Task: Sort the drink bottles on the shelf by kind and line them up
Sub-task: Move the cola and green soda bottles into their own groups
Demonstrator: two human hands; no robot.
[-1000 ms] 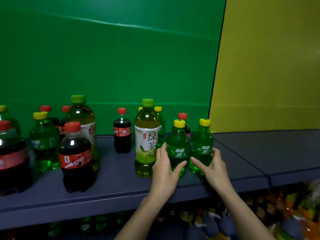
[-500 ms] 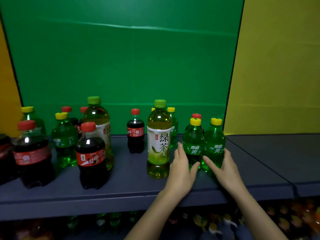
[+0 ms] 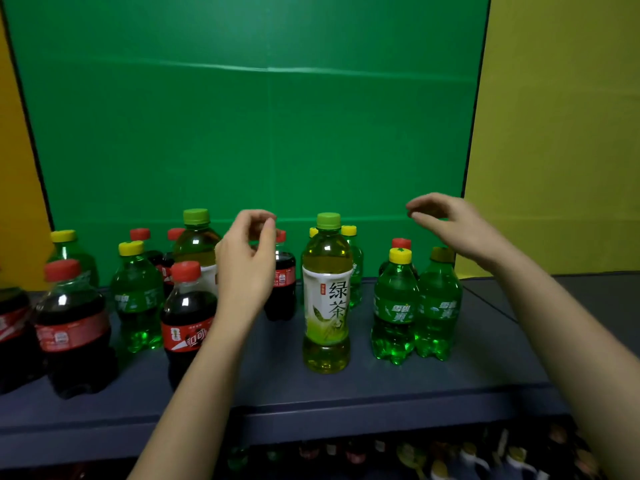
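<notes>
Progress is early: a pair of green soda bottles (image 3: 394, 306) stands touching at the right of the shelf (image 3: 346, 393). The green tea bottle (image 3: 327, 299), cola bottles (image 3: 188, 323) and other green sodas (image 3: 138, 299) stand mixed at centre and left. The left hand (image 3: 247, 261) and right hand (image 3: 453, 223) hover apart, loosely curled and empty.

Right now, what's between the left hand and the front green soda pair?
Head view: the green tea bottle and a small cola bottle farther back stand between the left hand and the green soda pair.
</notes>
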